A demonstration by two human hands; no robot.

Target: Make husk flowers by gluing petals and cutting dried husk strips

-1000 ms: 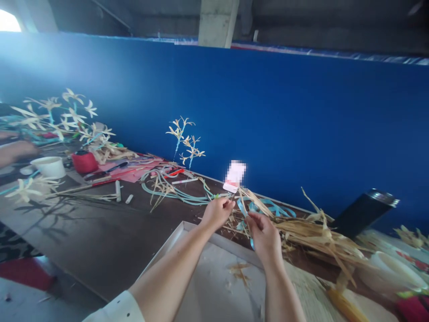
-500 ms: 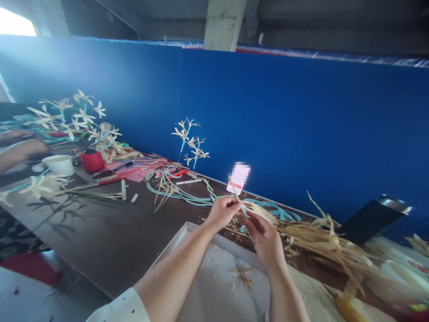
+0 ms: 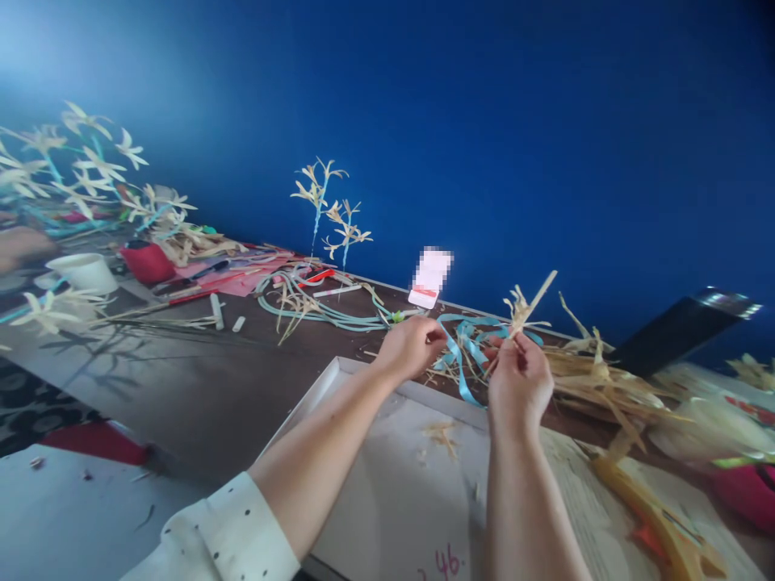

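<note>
My right hand (image 3: 521, 378) is closed around the base of a small flower of pale dried husk (image 3: 517, 311). A straight flat strip of the same husk sticks up from it to the right. My left hand (image 3: 412, 347) is held to the left of it, thumb and fingers pressed together; what lies in the pinch is hidden. A light blue ribbon (image 3: 465, 343) runs close by the left fingertips and loops between both hands. One end of it hangs over the rim of a shallow white box (image 3: 417, 389) below my wrists.
Dried husks (image 3: 596, 375) and a dark flask (image 3: 675, 335) are on the right, with a yellow tool (image 3: 651, 508) nearer. A phone (image 3: 429, 278) leans at the wall. Leftward are blue cords (image 3: 284, 311), husk flowers (image 3: 320, 190), a white mug (image 3: 88, 274) and another person's blurred hand (image 3: 24, 246).
My hands have moved apart. The right has gone up and rightward with the husk flower, which now shows above its fingers. More blue ribbon is visible, and the view has tilted downward.
</note>
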